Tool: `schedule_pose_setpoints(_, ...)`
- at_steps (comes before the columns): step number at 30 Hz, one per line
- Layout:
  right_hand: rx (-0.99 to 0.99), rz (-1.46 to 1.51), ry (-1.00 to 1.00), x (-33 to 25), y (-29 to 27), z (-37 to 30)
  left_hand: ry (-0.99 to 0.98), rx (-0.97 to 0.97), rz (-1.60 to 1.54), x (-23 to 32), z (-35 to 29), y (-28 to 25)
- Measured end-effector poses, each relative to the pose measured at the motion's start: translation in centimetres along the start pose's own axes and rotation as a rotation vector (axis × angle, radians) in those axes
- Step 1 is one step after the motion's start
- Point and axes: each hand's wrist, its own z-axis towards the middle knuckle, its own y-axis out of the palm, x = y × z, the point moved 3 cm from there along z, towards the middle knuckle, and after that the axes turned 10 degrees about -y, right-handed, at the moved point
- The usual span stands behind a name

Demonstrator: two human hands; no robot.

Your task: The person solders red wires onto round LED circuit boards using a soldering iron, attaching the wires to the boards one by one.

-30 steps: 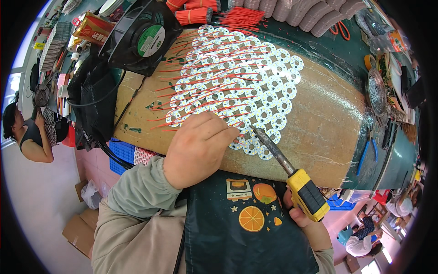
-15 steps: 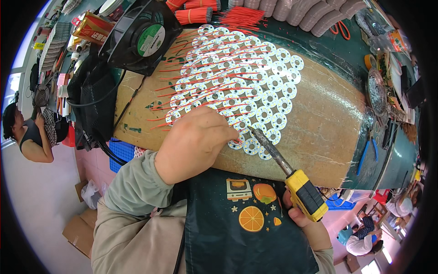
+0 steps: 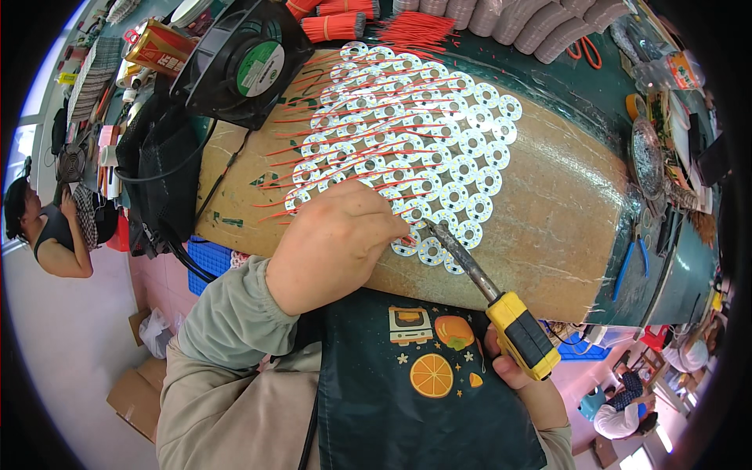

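Rows of round white LED circuit boards (image 3: 472,143), ring-shaped with a hole in the middle, lie close together. Thin red wires (image 3: 384,142) stretch leftward across many of them. My left hand (image 3: 333,239) is pinched over the near rows, and a bit of red wire shows at its fingertips; the rest of that wire is hidden under the hand. In my right hand (image 3: 509,368) is a soldering iron (image 3: 526,335) with a yellow and black handle. Its tip points up and left to a board close by my left fingertips; whether it touches cannot be made out.
The boards rest on a brown worktop panel (image 3: 556,204). A black fan (image 3: 243,63) stands at the far left, beside bundles of red wires (image 3: 333,27). Grey stacks (image 3: 517,23) line the back. Blue-handled pliers (image 3: 627,266) lie at the right. Other people sit farther off.
The soldering iron and my right hand have shifted slightly left, the tip moving a little along the boards. My left hand stays in nearly the same place.
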Motion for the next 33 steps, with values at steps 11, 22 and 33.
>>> schedule_pose_setpoints(11, -0.108, 0.043, 0.078, 0.4, -0.1, -0.3, -0.004, 0.002, 0.005, 0.1, -0.1, -0.1)
schedule_pose_setpoints(22, -0.128, 0.031, 0.005, 0.6, -0.3, -0.3, -0.007, 0.019, 0.007, 0.2, -0.2, 0.0)
schedule_pose_setpoints(33, -0.122, 0.044, 0.02, 0.4, -0.6, -0.2, -0.015, 0.007, 0.053, 0.4, -1.2, -1.7)
